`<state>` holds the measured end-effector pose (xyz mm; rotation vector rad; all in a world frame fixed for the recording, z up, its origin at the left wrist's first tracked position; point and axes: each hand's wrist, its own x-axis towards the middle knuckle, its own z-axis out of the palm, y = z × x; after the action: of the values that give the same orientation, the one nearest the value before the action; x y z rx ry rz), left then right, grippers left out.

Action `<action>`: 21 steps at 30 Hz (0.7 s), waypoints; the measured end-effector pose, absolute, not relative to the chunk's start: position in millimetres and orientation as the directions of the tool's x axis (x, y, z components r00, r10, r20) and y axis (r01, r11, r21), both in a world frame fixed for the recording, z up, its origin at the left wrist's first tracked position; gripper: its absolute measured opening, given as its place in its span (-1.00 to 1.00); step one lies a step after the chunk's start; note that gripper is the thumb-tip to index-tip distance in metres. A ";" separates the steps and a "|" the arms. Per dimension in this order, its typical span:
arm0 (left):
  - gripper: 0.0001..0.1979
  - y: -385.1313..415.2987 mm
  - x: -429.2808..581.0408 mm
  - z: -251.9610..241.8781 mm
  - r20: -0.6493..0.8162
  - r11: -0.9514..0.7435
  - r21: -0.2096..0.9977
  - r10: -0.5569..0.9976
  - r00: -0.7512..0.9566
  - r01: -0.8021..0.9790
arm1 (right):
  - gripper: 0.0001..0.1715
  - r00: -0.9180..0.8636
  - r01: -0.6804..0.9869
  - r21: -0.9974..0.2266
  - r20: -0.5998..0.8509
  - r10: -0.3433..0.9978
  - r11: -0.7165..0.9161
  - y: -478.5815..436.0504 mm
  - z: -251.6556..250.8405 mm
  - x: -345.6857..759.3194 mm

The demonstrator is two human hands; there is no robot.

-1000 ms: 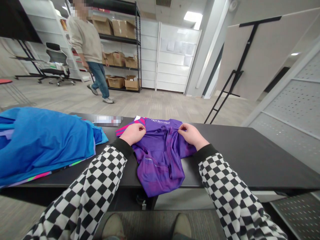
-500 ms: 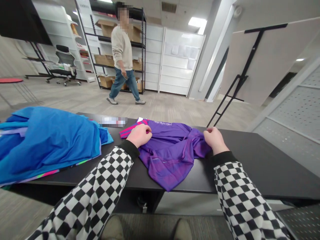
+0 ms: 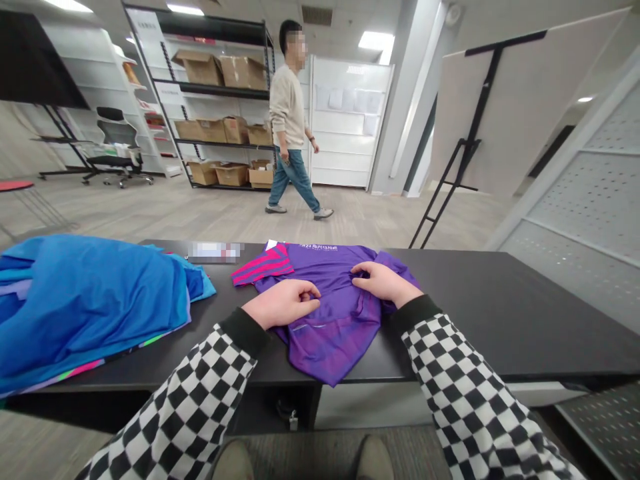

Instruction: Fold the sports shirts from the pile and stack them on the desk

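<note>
A purple sports shirt [image 3: 325, 313] with pink-and-blue striped sleeve trim lies crumpled on the black table. Its lower part hangs slightly past the front edge, and white lettering shows near the far edge. Over the shirt's left side is my left hand [image 3: 284, 303], fingers loosely bent and thumb apart from them. My right hand [image 3: 384, 280] is above the right side, open, its fingertips close to the fabric. Neither hand has cloth visibly pinched in it; whether the fingertips touch the shirt I cannot tell.
A heap of blue clothing [image 3: 100, 293] covers the table's left end. Behind it lies a small blurred-out item [image 3: 215, 252]. The black tabletop [image 3: 480, 313] stretches to the right. Beyond, a person [image 3: 293, 120] walks past a shelf of cardboard boxes [image 3: 233, 175]; a board on a stand [image 3: 500, 113] is at right.
Both hands have let go of the shirt's sides and come closer together over its middle. The striped sleeve now lies spread at left. The person behind has walked to the right.
</note>
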<state>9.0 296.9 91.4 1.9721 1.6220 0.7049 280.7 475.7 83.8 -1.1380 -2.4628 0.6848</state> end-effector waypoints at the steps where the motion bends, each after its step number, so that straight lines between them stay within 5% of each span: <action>1: -0.59 291.7 7.1 92.4 0.051 -0.137 0.675 0.989 0.139 0.725 | -0.64 -0.603 0.633 -0.552 0.089 0.793 0.543 479.7 85.0 287.2; 9: -0.55 244.5 -13.7 92.2 0.011 0.012 0.731 0.999 -0.030 0.682 | -0.57 -0.544 0.647 -0.592 0.084 0.835 0.481 497.1 77.9 301.2; 17: -0.69 233.7 -6.5 86.8 0.135 -0.081 0.634 0.991 -0.007 0.769 | -0.76 -0.528 0.634 -0.621 0.087 0.844 0.461 498.4 78.4 297.2; 21: -0.61 238.2 -8.9 80.1 0.252 -0.172 0.580 0.967 0.025 0.796 | -0.81 -0.460 0.666 -0.585 0.165 0.872 0.462 492.0 85.5 296.6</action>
<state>-8.9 238.2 80.1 2.0280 1.8136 0.8815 296.6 492.0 85.5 -1.2854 -2.2691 0.6218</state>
